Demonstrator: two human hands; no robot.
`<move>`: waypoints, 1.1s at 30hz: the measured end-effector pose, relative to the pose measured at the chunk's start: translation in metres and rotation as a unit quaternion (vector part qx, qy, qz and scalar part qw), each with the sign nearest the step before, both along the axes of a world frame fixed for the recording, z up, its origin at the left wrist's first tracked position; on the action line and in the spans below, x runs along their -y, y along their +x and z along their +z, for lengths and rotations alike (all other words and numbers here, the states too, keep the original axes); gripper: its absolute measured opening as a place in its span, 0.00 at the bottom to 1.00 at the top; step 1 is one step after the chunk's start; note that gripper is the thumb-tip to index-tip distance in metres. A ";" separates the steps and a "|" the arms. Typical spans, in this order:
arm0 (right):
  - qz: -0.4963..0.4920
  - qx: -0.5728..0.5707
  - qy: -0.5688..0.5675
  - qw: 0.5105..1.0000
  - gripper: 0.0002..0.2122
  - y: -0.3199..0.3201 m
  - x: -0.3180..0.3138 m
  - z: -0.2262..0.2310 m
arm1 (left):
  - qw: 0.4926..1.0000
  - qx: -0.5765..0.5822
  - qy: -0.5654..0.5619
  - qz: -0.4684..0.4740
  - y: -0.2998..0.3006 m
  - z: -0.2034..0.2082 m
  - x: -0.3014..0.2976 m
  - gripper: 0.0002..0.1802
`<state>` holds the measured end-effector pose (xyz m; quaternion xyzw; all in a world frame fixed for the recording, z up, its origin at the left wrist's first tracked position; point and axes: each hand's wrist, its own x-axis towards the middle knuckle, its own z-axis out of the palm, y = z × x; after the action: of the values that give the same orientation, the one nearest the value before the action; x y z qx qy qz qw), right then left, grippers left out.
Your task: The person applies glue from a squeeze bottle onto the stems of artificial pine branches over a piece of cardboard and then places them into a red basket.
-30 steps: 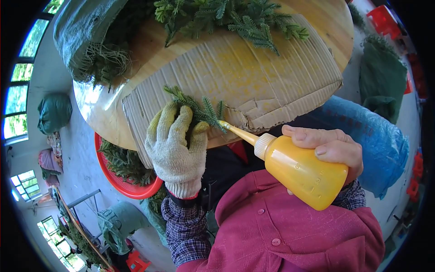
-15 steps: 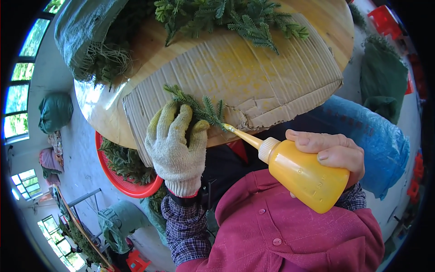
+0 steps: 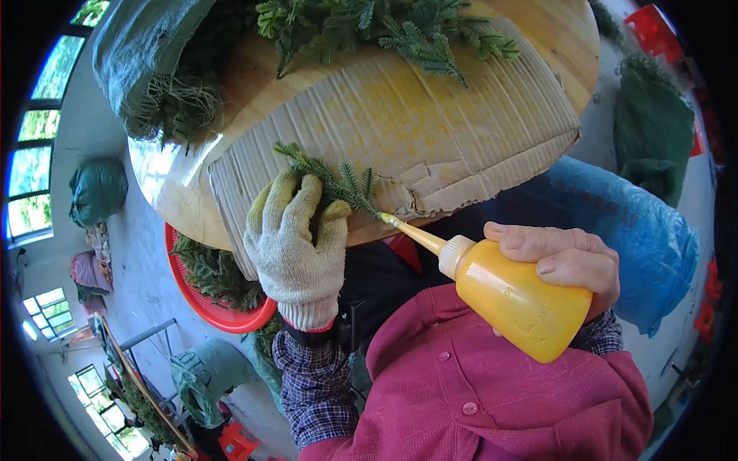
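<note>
My left hand [image 3: 300,242], in a whitish knitted work glove stained yellow at the fingertips, is closed on a small green fir sprig [image 3: 336,183] over a sheet of corrugated cardboard [image 3: 461,131]. Bare, my right hand [image 3: 561,260] grips a squeeze bottle [image 3: 519,303] of yellow liquid, tilted with its long nozzle pointing up and left. The nozzle tip is at the sprig's lower right end and seems to touch it. Yellow specks and smears cover the middle of the cardboard. My right fingers behind the bottle are hidden.
The cardboard lies on a round wooden table [image 3: 173,184]. More fir branches [image 3: 430,42] and a greenish woven sack [image 3: 146,61] of greenery lie at its far side. A red basket [image 3: 219,316] of sprigs stands lower left, a blue plastic bag [image 3: 638,238] at right.
The left hand and sprig have shifted very slightly left. The bottle has hardly moved, and its nozzle tip stays at the sprig's end.
</note>
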<state>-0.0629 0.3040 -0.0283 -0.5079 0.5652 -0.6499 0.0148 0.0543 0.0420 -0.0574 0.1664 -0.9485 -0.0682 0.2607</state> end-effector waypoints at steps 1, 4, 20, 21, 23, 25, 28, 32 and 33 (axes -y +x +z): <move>-0.001 -0.004 0.004 1.000 0.21 -0.001 0.000 0.000 | 1.000 -0.002 0.004 -0.002 0.000 -0.001 0.001 0.23; 0.002 -0.005 0.008 1.000 0.21 -0.002 0.000 0.004 | 1.000 -0.005 0.009 -0.004 0.000 -0.001 0.002 0.23; 0.039 0.122 -0.041 0.991 0.47 -0.069 -0.028 -0.045 | 0.998 -0.029 -0.002 -0.061 0.000 0.043 0.013 0.34; 0.001 0.160 -0.051 0.986 0.46 -0.071 -0.026 -0.052 | 0.996 0.031 -0.025 -0.086 -0.003 0.049 0.013 0.36; -0.014 0.198 -0.064 0.978 0.46 -0.081 -0.023 -0.066 | 0.991 0.092 -0.052 -0.086 -0.013 0.048 0.016 0.38; -0.070 0.250 -0.079 0.962 0.49 -0.088 -0.029 -0.075 | 0.980 0.116 0.021 -0.158 -0.020 0.046 0.021 0.31; -0.044 0.242 -0.069 0.967 0.49 -0.103 -0.036 -0.088 | 0.981 0.091 0.056 -0.159 -0.013 0.039 0.034 0.25; -0.043 0.270 -0.073 0.959 0.48 -0.104 -0.029 -0.089 | 0.986 -0.096 0.109 -0.077 0.021 0.033 0.041 0.14; -0.053 0.278 -0.077 0.956 0.48 -0.103 -0.028 -0.091 | 0.989 -0.105 0.105 0.000 0.036 0.034 0.047 0.13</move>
<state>-0.1660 0.3322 -0.1188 -0.2761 0.5131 -0.8069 0.0972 0.0904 -0.0053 -0.0231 0.1849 -0.9035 -0.1842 0.3399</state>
